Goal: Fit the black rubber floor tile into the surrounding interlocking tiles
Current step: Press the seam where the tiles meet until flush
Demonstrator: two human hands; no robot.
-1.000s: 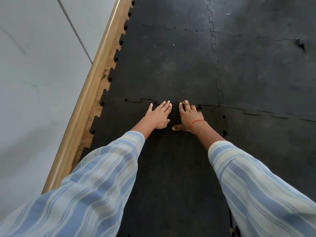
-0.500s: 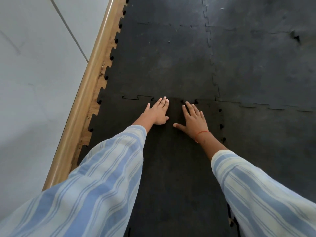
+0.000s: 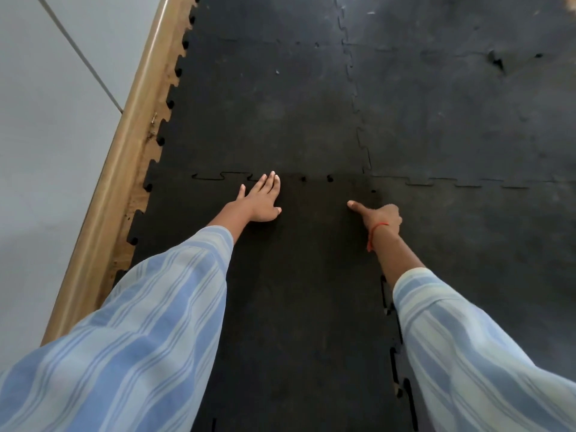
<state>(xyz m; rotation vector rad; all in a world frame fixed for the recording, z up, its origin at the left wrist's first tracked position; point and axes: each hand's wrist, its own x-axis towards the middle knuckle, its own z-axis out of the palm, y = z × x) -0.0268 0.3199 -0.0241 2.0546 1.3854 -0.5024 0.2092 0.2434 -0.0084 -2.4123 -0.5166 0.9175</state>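
Observation:
The black rubber floor tile (image 3: 299, 291) lies flat in front of me, its toothed edges meeting the surrounding black tiles (image 3: 265, 113). My left hand (image 3: 260, 199) lies flat on the tile's far edge, fingers stretched to the seam. My right hand (image 3: 381, 215) rests near the tile's far right corner, fingers curled under and the thumb pointing left. Small gaps show along the far seam (image 3: 224, 176) and along the right seam (image 3: 394, 363). Neither hand holds anything.
A tan wooden skirting (image 3: 124, 157) runs diagonally along the left, with a grey wall (image 3: 46, 120) beyond it. More black interlocking tiles (image 3: 467, 120) cover the floor ahead and to the right. Striped blue sleeves cover both forearms.
My right hand has slid right, away from the left hand, and its fingers have curled in. The left hand stays flat at the far seam. The view has shifted slightly.

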